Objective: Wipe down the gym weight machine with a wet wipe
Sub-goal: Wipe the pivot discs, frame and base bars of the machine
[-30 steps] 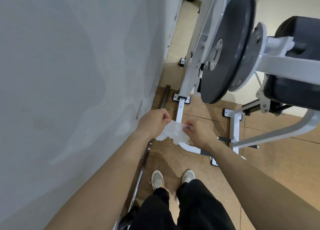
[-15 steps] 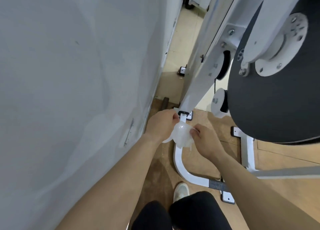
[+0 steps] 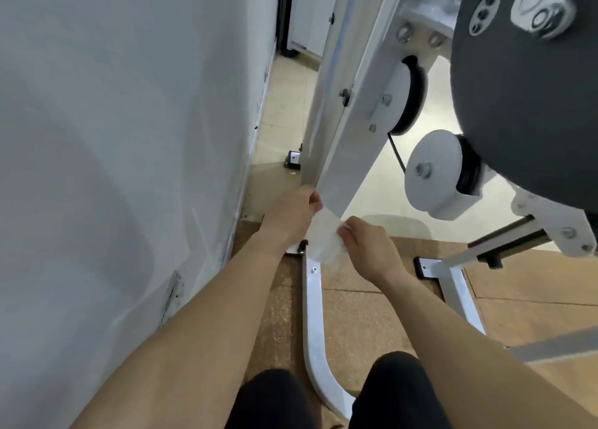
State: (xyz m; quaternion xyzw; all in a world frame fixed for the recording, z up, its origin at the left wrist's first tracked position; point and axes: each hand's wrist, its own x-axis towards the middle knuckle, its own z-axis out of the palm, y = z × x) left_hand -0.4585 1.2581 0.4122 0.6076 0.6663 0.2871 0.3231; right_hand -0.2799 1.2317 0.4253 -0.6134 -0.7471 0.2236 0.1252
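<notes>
A white wet wipe (image 3: 324,240) is stretched between both hands, low in front of me. My left hand (image 3: 291,215) pinches its upper left edge and my right hand (image 3: 365,247) pinches its right edge. The wipe hangs just below the foot of the weight machine's slanted white upright (image 3: 346,111). The machine's curved white floor rail (image 3: 313,315) runs from under the wipe toward my legs. A big black weight plate (image 3: 524,98) and two white pulleys fill the upper right.
A pale wall (image 3: 113,169) stands close on my left, leaving a narrow gap beside the machine. Brown rubber mat (image 3: 372,325) covers the floor under me. Another white base leg (image 3: 459,296) and a grey bar lie to the right. My dark trouser legs show at the bottom.
My head has moved closer and lower toward the machine, so the upright and plate loom larger. Both hands keep hold of the wipe, now nearer the foot of the upright.
</notes>
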